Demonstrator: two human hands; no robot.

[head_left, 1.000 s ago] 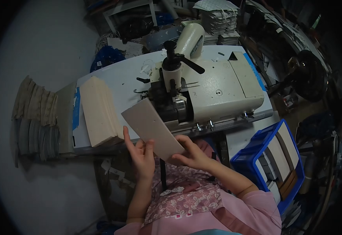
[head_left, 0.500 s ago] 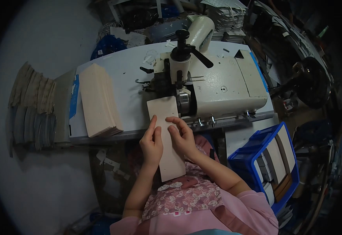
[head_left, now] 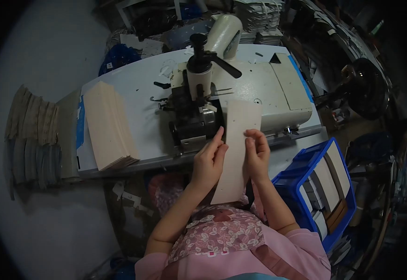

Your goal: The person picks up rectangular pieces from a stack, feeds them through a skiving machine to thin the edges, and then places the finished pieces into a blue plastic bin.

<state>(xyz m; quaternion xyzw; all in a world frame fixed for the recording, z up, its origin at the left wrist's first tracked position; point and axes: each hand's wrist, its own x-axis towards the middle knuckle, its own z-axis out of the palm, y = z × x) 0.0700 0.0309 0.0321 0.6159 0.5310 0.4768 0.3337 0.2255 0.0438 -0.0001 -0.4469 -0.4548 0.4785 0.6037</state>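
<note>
A long pale beige panel (head_left: 237, 156), seemingly leather or board with small holes near its ends, is held lengthwise between both hands. It is in front of the white machine's right part, tilted slightly, and covers some of the body. At the panel's left edge, my left hand (head_left: 208, 164) is closed on it, thumb and fingers pointing up. Opposite it, my right hand (head_left: 258, 156) grips the right edge with curled fingers. Left of the panel is the head of the machine (head_left: 199, 88), which resembles a skiving machine, with a black knob and lever on top.
A stack of similar beige panels (head_left: 110, 126) lies on the white table (head_left: 145, 102) at left. Farther left stand grey and brown stacks (head_left: 33, 126). A blue crate (head_left: 301, 186) with cut pieces is at the right. Behind it sits a dark fan (head_left: 364, 88).
Both hands have carried the panel to the right, away from the machine's head. The roller area, hidden by it before, now shows. The view has shifted slightly.
</note>
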